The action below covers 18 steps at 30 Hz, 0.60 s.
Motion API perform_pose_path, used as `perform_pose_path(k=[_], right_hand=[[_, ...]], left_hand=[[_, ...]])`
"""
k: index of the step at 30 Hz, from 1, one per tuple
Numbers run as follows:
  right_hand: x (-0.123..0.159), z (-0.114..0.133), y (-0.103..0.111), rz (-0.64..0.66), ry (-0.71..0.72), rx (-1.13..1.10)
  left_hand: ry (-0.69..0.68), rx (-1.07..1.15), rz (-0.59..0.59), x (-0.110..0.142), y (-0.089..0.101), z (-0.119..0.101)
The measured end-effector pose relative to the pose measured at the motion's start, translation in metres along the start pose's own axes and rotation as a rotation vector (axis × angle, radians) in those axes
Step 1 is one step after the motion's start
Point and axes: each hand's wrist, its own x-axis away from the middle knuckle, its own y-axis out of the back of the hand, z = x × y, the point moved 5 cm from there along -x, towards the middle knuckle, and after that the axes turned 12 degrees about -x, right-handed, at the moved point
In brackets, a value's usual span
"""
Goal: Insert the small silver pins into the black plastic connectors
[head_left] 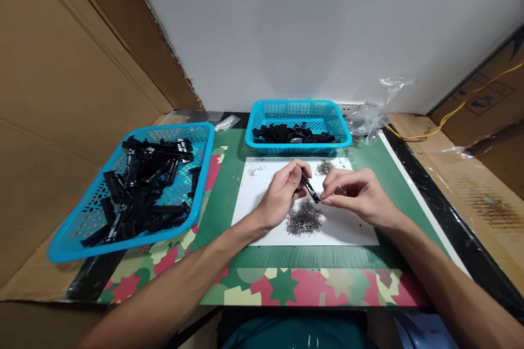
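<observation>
My left hand is closed around a narrow black plastic part, which tilts down to the right over a sheet of white paper. At its lower end, the thumb and forefinger of my right hand are pinched together; whatever they hold is too small to make out. Just below the part lies a heap of small metal pieces, like tiny springs or clips. A smaller metal heap sits behind my right hand, and a few loose bits are scattered at the paper's left.
A blue basket at the left holds several long black parts. Behind the paper stands another blue basket with smaller black pieces. Clear plastic bags and a yellow cable lie at the back right. Cardboard walls flank the table.
</observation>
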Motion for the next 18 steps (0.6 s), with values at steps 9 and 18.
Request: perform_pose_path(k=[9, 18], right_hand=[[0.004, 0.002, -0.007, 0.058, -0.040, 0.096], [0.008, 0.003, -0.014, 0.167, 0.047, 0.362]], left_hand=[[-0.027, -0.117, 0.014, 0.004, 0.003, -0.004], [-0.063, -0.312, 0.066, 0.008, 0.003, -0.009]])
